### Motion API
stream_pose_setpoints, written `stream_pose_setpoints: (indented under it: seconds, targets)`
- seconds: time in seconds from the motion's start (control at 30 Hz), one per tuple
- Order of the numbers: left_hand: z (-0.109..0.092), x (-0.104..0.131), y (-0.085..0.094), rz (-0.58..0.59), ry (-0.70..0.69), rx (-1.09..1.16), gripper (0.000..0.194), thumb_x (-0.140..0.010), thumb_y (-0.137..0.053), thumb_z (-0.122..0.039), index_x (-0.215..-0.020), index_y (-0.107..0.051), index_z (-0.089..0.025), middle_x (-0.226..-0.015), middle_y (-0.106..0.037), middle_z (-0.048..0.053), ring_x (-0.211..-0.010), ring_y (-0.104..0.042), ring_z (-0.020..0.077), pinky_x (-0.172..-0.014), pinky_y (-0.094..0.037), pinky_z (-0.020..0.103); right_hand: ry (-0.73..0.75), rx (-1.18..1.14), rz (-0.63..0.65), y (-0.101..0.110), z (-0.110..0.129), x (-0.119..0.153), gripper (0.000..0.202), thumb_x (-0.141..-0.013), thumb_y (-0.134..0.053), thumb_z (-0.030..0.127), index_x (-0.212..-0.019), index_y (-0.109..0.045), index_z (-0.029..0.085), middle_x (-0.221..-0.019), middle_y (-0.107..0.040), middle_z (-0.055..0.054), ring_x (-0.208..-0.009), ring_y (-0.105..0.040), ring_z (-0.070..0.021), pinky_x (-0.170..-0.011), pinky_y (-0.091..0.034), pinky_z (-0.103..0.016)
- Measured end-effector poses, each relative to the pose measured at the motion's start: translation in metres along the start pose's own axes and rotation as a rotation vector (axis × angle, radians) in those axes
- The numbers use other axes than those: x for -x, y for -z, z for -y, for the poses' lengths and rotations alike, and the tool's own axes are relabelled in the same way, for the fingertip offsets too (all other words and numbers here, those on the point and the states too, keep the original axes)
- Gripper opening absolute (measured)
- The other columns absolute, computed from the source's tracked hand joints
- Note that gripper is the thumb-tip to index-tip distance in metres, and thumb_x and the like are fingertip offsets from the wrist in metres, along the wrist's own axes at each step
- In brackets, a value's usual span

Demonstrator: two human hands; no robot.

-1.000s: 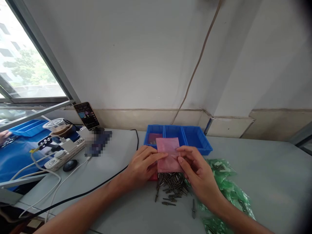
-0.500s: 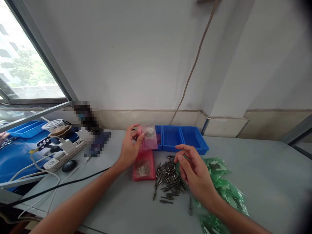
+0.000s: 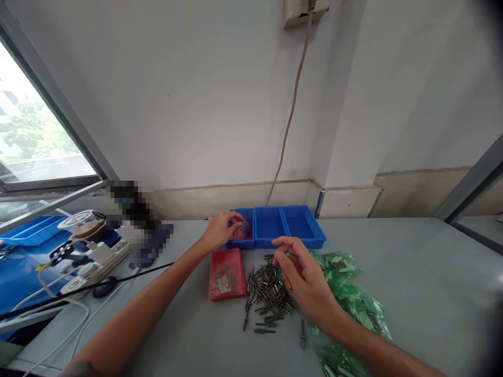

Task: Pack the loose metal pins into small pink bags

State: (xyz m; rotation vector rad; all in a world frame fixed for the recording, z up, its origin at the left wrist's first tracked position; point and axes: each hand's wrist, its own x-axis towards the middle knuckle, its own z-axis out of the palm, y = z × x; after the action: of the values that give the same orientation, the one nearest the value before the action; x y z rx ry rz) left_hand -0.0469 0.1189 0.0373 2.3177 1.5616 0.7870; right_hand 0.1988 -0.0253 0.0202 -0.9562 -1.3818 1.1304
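My left hand (image 3: 220,229) reaches into the left compartment of a blue divided tray (image 3: 271,244). Its fingers are closed on a pink plastic bag (image 3: 244,230), which lies partly hidden behind them in that compartment. My right hand (image 3: 304,275) hovers over the right side of a heap of dark metal rivets (image 3: 271,288). Its fingers are bent and apart, with nothing visible between them. A stack of red plastic bags (image 3: 227,275), with small pale parts showing through the top one, lies below my left wrist. Green plastic bags (image 3: 353,293) with pieces inside lie beside my right forearm.
Single rivets (image 3: 303,334) lie in front of the heap. At the left are a power strip (image 3: 113,254) with plugs, a black mouse (image 3: 105,287) and cables. A pixelated patch hides something behind them. The wall stands close behind the tray.
My left hand has carried the pink bag from in front of the tray back and down into the left compartment. The right hand keeps almost the same pose. The view has shifted slightly.
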Motion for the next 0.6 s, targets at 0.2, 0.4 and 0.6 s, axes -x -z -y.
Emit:
stream_pose_setpoints:
  seconds: [0.2,0.4,0.6]
  targets:
    - [-0.005,0.004,0.001,0.046,-0.022,-0.172,0.031,-0.1,-0.072,-0.038,-0.128,-0.074,-0.025,-0.099,-0.077,0.008,-0.11,-0.066,0.035,-0.105,-0.039,0.052,-0.024,0.036,0.049,0.0,-0.003,0.002,0.029,-0.11,-0.054,0.052,-0.12,-0.063,0.026,-0.092,-0.057,0.0,-0.057,-0.039,-0.0106,-0.047,-0.032,-0.024]
    - [-0.012,0.004,0.004,0.014,-0.088,-0.306,0.042,-0.094,-0.079,-0.035,-0.135,-0.071,-0.028,-0.157,-0.054,0.015,-0.135,-0.046,0.0447,-0.108,-0.034,0.059,-0.026,0.119,0.074,-0.002,-0.003,0.003,0.028,-0.11,-0.053,0.05,-0.118,-0.064,0.026,-0.089,-0.057,0.0,-0.059,-0.041,-0.012,-0.048,-0.031,-0.024]
    - [-0.016,-0.002,0.004,0.036,-0.146,-0.32,0.036,-0.101,-0.067,-0.029,-0.137,-0.069,-0.026,-0.141,-0.066,0.014,-0.125,-0.05,0.0406,-0.104,-0.037,0.054,-0.01,0.209,0.095,-0.001,0.001,0.003,0.026,-0.11,-0.052,0.048,-0.114,-0.065,0.026,-0.087,-0.058,0.0,-0.067,-0.048,-0.0155,-0.056,-0.037,-0.026]
